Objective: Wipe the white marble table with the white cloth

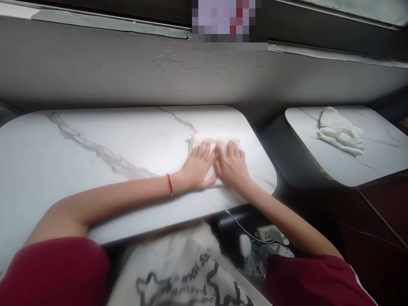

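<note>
A white cloth (219,139), folded into a rough rectangle, lies on the white marble-patterned table (153,140) near its right end. My left hand (198,166) presses down on the cloth's left side, fingers stretched forward and thumb out to the right. On the right side of the same cloth rests my right hand (232,165), its fingers also extended and slightly bent at the tips. The two hands nearly meet in the middle and cover much of the cloth. A red string bracelet (169,184) circles my left wrist.
To the right, a second marble-patterned table (376,159) holds a crumpled white cloth (341,131). A grey wall (121,72) runs behind both tables. Below the front edge are a power socket (266,233), a white cable (237,223) and a printed pale fabric (172,263).
</note>
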Action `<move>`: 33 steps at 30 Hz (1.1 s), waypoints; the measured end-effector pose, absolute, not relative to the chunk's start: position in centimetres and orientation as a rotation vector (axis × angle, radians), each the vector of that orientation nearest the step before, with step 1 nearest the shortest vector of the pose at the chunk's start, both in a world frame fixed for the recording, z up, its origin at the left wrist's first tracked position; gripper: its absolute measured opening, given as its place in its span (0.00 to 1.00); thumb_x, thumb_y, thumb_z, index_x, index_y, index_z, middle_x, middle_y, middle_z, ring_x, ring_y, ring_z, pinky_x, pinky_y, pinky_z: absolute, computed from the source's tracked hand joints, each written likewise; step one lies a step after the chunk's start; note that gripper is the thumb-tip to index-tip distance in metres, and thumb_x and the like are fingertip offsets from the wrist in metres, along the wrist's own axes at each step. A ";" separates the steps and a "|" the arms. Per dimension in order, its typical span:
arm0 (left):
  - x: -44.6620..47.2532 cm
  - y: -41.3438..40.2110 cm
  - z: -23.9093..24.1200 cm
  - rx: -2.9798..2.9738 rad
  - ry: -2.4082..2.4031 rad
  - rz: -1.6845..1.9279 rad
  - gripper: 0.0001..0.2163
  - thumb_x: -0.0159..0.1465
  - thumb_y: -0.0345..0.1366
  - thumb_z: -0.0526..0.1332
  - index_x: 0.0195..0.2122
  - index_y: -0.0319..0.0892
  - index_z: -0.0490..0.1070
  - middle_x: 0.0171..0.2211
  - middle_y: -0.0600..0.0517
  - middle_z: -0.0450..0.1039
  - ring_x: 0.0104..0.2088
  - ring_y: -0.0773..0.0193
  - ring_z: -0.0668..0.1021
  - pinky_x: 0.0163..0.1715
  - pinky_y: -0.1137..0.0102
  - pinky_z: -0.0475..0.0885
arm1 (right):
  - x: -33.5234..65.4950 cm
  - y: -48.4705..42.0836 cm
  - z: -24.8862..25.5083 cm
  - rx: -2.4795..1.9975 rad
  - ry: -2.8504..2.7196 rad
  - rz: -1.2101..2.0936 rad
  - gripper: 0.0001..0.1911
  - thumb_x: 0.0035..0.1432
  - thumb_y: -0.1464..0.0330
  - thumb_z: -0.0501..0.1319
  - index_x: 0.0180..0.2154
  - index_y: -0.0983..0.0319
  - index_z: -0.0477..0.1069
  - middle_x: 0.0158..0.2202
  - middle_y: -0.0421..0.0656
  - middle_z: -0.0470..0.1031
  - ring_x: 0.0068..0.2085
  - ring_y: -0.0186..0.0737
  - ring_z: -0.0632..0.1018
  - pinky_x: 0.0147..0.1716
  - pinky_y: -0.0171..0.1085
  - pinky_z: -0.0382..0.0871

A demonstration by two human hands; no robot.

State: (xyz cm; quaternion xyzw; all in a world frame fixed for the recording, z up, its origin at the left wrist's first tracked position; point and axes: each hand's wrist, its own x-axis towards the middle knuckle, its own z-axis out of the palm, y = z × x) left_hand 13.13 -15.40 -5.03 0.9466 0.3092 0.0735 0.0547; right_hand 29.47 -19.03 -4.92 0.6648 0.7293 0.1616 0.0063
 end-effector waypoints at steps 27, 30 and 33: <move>3.0 -1.2 -4.8 2.688 1.382 0.415 0.31 0.69 0.46 0.50 0.70 0.37 0.61 0.72 0.38 0.57 0.70 0.43 0.61 0.68 0.50 0.54 | 19.4 -1.8 -6.6 2.205 2.529 0.345 0.26 0.68 0.69 0.45 0.62 0.67 0.66 0.56 0.61 0.67 0.56 0.60 0.67 0.52 0.51 0.59; 2.5 -3.3 -4.5 2.731 1.363 0.367 0.31 0.69 0.46 0.52 0.70 0.36 0.61 0.72 0.37 0.57 0.70 0.42 0.62 0.68 0.50 0.55 | 19.3 -4.8 -6.0 2.099 2.554 0.323 0.28 0.68 0.68 0.46 0.65 0.69 0.63 0.59 0.65 0.65 0.56 0.63 0.67 0.51 0.52 0.61; 1.6 -6.9 -4.4 2.780 1.326 0.315 0.31 0.69 0.46 0.51 0.70 0.35 0.61 0.73 0.36 0.56 0.70 0.41 0.61 0.67 0.49 0.56 | 19.5 -9.2 -5.4 1.970 2.588 0.307 0.29 0.69 0.67 0.45 0.66 0.70 0.61 0.61 0.67 0.64 0.56 0.64 0.67 0.50 0.53 0.62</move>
